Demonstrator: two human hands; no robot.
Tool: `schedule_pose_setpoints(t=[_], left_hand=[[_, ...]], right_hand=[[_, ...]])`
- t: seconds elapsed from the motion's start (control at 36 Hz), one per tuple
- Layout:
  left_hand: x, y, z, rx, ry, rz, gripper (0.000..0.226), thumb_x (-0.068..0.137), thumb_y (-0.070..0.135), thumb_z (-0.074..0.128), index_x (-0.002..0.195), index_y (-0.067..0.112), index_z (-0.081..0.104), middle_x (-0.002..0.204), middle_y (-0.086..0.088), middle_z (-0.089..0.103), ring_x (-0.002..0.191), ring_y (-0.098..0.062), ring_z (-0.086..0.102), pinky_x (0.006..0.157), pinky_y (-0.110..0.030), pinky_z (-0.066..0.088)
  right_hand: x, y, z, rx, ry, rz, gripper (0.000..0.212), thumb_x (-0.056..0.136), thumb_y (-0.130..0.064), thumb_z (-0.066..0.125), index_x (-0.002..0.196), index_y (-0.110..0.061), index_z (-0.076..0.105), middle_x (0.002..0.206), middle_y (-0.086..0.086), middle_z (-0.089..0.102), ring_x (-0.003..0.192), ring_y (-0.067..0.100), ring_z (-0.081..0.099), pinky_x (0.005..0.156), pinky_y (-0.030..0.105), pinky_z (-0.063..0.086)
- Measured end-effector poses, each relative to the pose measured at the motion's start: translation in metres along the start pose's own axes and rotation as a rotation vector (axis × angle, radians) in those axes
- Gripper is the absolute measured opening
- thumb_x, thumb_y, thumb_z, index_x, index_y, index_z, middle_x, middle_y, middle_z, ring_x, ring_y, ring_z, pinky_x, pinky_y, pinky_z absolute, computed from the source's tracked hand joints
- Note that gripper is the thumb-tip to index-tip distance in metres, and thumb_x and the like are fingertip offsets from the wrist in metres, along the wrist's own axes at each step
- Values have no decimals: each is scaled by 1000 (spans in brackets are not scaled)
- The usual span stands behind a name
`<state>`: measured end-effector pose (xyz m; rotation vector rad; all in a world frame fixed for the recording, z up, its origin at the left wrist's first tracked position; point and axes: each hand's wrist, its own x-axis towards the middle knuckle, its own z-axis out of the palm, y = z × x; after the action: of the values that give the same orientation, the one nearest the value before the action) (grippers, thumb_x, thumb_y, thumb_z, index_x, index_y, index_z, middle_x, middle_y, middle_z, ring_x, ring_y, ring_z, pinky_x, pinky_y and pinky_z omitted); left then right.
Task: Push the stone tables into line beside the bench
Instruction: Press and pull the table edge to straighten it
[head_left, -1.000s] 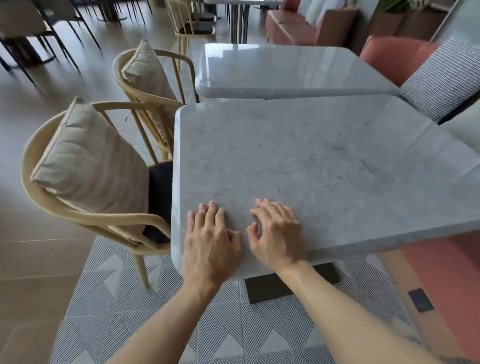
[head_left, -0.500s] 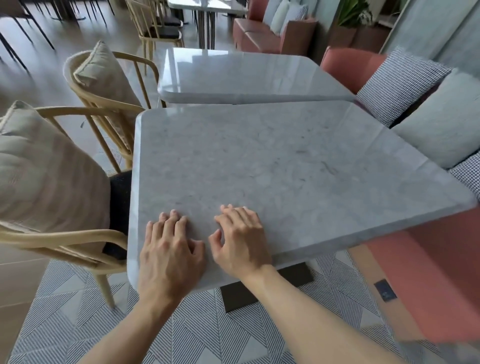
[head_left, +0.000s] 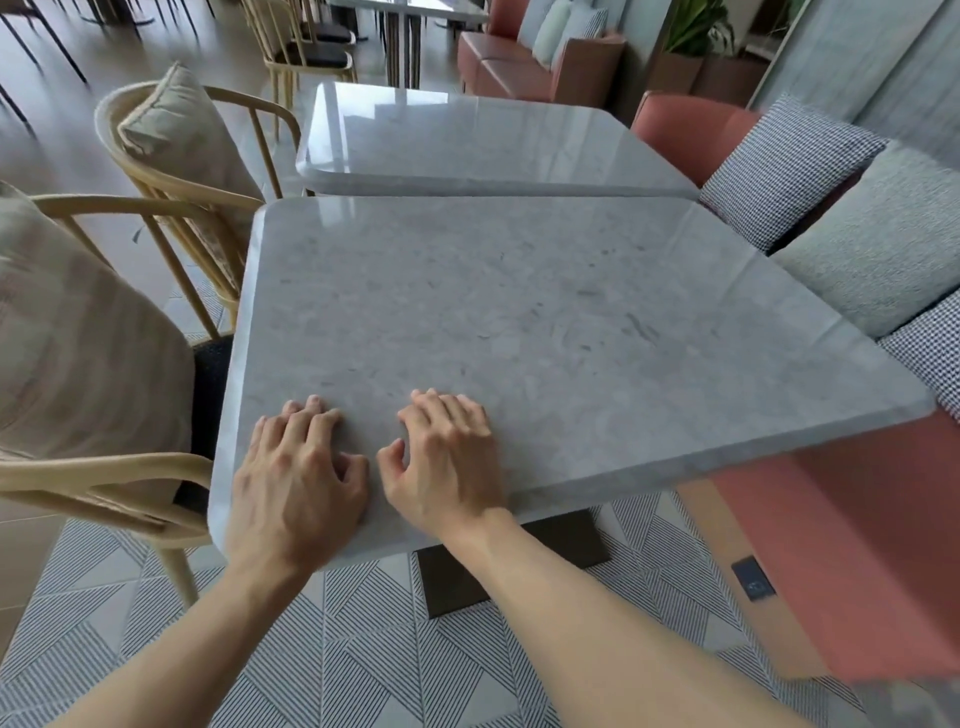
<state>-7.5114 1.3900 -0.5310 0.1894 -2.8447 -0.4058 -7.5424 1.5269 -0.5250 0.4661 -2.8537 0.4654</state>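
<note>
Both hands flat on the near stone surface (head_left: 519, 322), palms down at its near edge, side by side, close but not touching. Left hand (head_left: 296, 478): grip slack, fingers (head_left: 311, 410) lightly bent and pressed on the stone, holding nothing. Right hand (head_left: 447, 457): same, fingers a bit more curled, tips on the stone, thumb out toward the left hand, holding nothing.

Near surface sits on a dark base plate (head_left: 519, 561) over the striped patterned floor (head_left: 363, 665). Its right side runs alongside the coral bench (head_left: 857, 545); right corner overhangs the bench seat.

Far stone surface (head_left: 483, 140) directly behind, glossier. The two edges look just beside each other; can't tell if they touch. The far one sits shifted slightly right of the near one.

Counts: 2 stone surfaces in the row, 2 hands. 2 wooden chairs on the left, near chair (head_left: 93, 467) and far chair (head_left: 208, 171), each with a beige cushion. Bench cushions: 2 houndstooth, 1 grey-green (head_left: 883, 244).
</note>
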Motion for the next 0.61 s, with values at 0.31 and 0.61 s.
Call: schedule_pose_setpoints(t=[0.31, 0.61], left_hand=[[24, -16, 3, 6, -4, -25, 45, 85, 25, 61, 129, 11, 63, 142, -5, 57, 138, -24, 45, 111, -42, 38], [32, -21, 4, 0, -9, -19, 44, 86, 29, 60, 128, 17, 64, 144, 1, 56, 138, -18, 45, 112, -38, 40]], right_hand=[[22, -9, 12, -8, 44, 22, 36, 82, -30, 48, 102, -8, 68, 122, 12, 67, 119, 28, 58, 108, 48, 40], [30, -12, 15, 3, 32, 30, 48, 80, -31, 36, 102, -4, 69, 120, 18, 68, 118, 33, 61, 105, 50, 45]])
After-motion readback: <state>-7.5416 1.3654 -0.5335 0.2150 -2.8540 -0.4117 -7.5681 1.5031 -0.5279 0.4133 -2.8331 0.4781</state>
